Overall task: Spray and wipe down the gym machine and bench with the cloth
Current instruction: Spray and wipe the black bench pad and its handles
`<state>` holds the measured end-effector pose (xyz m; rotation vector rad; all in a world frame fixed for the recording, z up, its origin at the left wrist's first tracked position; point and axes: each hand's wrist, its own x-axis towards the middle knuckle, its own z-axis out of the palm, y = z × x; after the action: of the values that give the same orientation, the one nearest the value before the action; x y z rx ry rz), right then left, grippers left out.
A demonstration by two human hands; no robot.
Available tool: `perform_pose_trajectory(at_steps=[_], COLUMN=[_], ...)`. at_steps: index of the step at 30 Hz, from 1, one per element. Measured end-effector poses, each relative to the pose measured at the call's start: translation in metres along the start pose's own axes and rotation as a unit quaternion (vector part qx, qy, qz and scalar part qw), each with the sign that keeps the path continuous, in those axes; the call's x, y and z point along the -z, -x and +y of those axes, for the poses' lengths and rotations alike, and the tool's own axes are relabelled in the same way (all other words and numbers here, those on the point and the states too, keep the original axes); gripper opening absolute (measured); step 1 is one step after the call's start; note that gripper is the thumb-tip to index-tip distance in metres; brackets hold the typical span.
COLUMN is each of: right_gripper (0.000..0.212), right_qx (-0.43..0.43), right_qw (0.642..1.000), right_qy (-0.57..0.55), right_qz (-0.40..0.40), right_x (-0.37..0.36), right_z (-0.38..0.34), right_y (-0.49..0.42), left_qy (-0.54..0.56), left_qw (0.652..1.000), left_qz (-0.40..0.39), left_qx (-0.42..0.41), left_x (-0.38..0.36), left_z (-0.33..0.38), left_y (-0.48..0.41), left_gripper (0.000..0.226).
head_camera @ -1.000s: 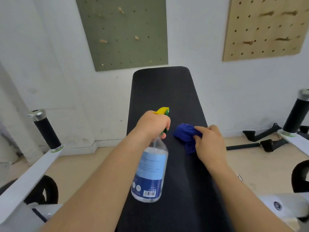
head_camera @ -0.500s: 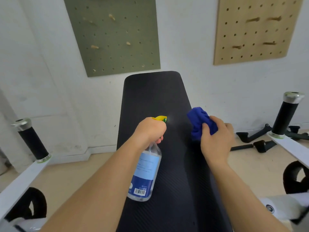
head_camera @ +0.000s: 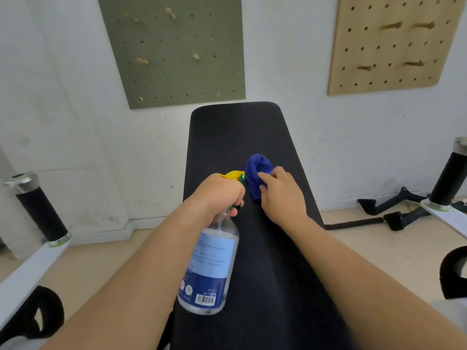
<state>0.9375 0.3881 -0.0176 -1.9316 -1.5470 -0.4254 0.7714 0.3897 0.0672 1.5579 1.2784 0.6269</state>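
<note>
Mid-wipe, judging by the pose: the left hand [head_camera: 219,192] grips the spray bottle [head_camera: 209,266], the right hand [head_camera: 281,195] pinches the bunched cloth [head_camera: 257,173] against the bench [head_camera: 237,132]; next, sweep beyond the fingers.

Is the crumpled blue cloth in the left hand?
No, the right hand holds the crumpled blue cloth; the left hand grips the clear plastic spray bottle.

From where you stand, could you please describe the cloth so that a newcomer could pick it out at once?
Start at the long black padded bench reaching toward the white wall. Halfway along it, the right hand holds a small bunched blue cloth on the pad. It is the only soft crumpled thing there, just right of the yellow nozzle of the clear spray bottle.
</note>
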Motion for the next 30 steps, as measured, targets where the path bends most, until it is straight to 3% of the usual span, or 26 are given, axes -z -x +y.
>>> perform_pose_trajectory(at_steps=[3,6,8,11,14,20,23,30], right_gripper=[0.026,0.031,0.028,0.022,0.024,0.018,0.031,0.035], right_qx=[0.098,0.177,0.163,0.051,-0.029,0.027,0.027,-0.012], right_qw=[0.994,0.984,0.986,0.997,0.997,0.998,0.998,0.995], right_qy=[-0.042,-0.015,0.03,0.061,0.075,0.053,0.037,-0.039], right_qz=[0.004,-0.019,-0.026,-0.01,-0.003,0.037,0.041,-0.088], right_x=[0.01,0.022,0.02,0.007,-0.002,0.015,0.03,0.064], right_z=[0.001,0.014,0.02,0.035,0.04,0.038,0.032,0.017], right_y=[0.083,0.097,0.054,-0.029,-0.055,0.053,0.136,0.203], left_qy=[-0.006,-0.013,-0.014,-0.017,-0.009,0.073,0.088,0.091], left_qw=[1.0,1.0,1.0,1.0,0.999,0.997,0.996,0.996], left_qz=[0.004,0.012,0.015,0.015,0.026,0.012,0.006,-0.011], left_qx=[-0.009,0.0,-0.001,0.005,0.023,0.002,-0.01,0.013], left_x=[0.004,0.003,0.001,-0.004,-0.006,0.001,-0.01,-0.034], left_z=[0.0,0.001,0.002,0.003,0.003,-0.012,-0.027,-0.078], left_y=[-0.003,-0.007,-0.008,-0.008,-0.006,0.028,0.057,0.116], left_gripper=[0.047,0.053,0.048,0.047,0.047,0.04,0.032,0.031])
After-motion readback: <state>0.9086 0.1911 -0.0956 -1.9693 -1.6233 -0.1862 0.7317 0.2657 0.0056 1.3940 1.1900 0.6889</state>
